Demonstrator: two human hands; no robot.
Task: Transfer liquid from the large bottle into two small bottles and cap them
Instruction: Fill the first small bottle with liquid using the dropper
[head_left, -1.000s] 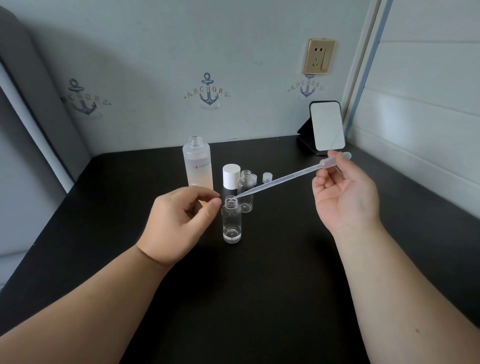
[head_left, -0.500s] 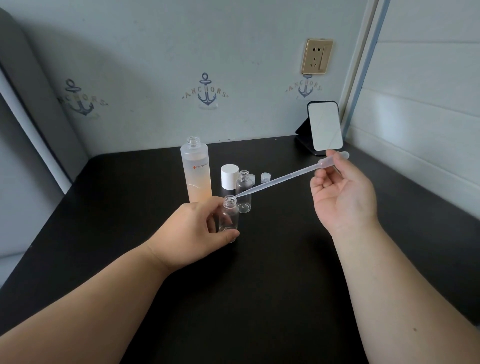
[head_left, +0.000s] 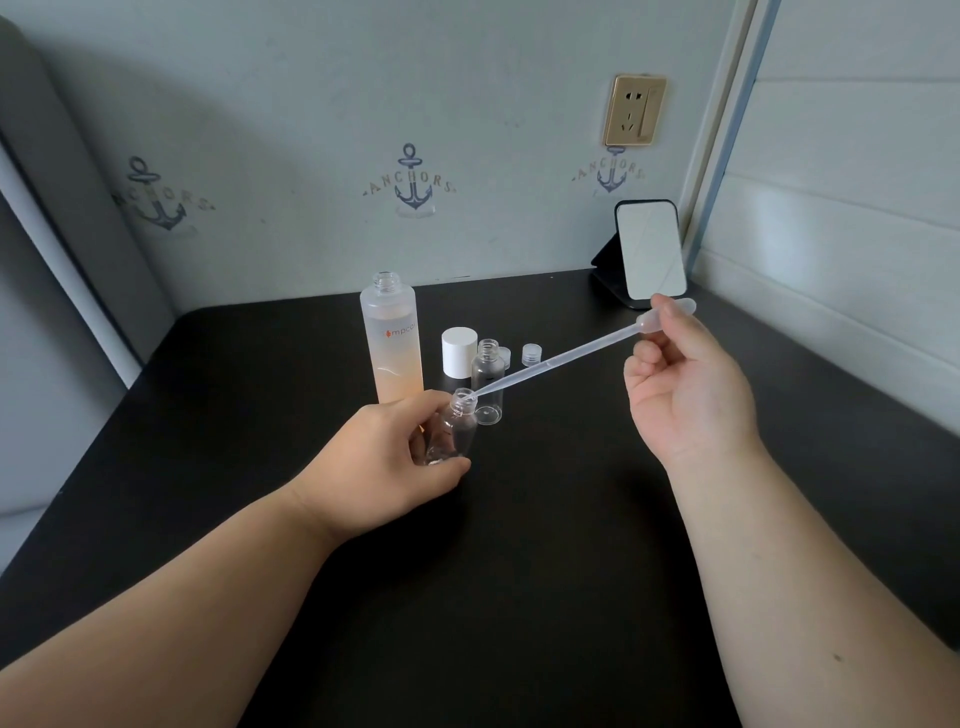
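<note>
My left hand (head_left: 384, 467) grips a small clear bottle (head_left: 457, 428) and tilts it toward the right, its open mouth up. My right hand (head_left: 685, 384) pinches the bulb of a long plastic pipette (head_left: 561, 358); the pipette tip rests in the tilted bottle's mouth. Behind stands the large frosted bottle (head_left: 394, 345), uncapped, with orange liquid in its lower half. A second small clear bottle (head_left: 488, 382) stands upright and uncapped just behind the held one. The white cap (head_left: 459, 351) and two small clear caps (head_left: 531, 354) sit further back.
Everything rests on a black table (head_left: 519, 571) set into a corner. A small mirror on a dark stand (head_left: 649, 254) is at the back right by the wall. A wall socket (head_left: 634, 110) hangs above it.
My left hand has closed around the small bottle and tipped it toward the pipette. The right hand and pipette have barely moved.
</note>
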